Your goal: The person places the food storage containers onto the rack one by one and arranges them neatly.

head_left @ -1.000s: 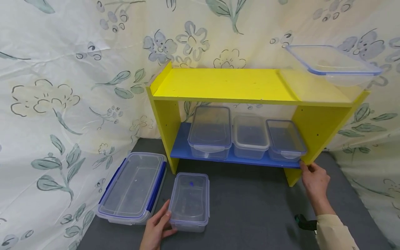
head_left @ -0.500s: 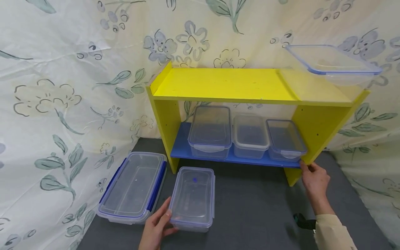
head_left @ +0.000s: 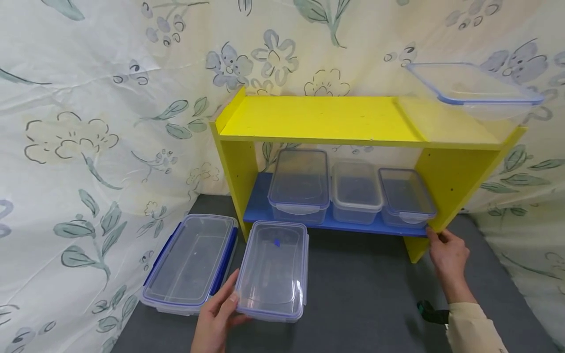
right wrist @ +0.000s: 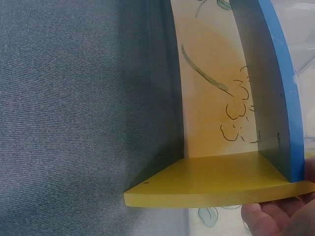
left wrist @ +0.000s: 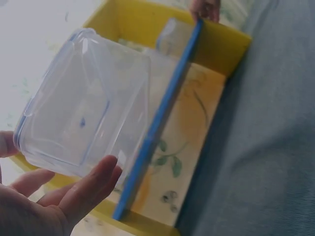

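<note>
My left hand [head_left: 215,314] grips a clear lidded food container [head_left: 272,269] by its left side, thumb near the lid rim. In the left wrist view the container [left wrist: 93,93] is raised off the table, near the blue shelf board [left wrist: 160,113]. At the lower right of the yellow shelf unit [head_left: 318,117], my right hand [head_left: 448,255] pinches the side panel [right wrist: 216,196] where the blue board meets it. Three lidded containers stand on that board: a large one [head_left: 300,179], a middle one [head_left: 356,186] and a small one [head_left: 406,193].
A wide flat container [head_left: 190,260] with dark blue clips lies on the grey table [head_left: 353,294], left of the held one. Another clear container [head_left: 481,86] sits on the shelf unit's top right. Floral cloth [head_left: 110,122] hangs behind. A dark strap [head_left: 430,314] is by the right sleeve.
My left hand has lifted the container off the table and moved it forward, toward the blue board's left end. My right hand has kept its hold on the shelf unit.
</note>
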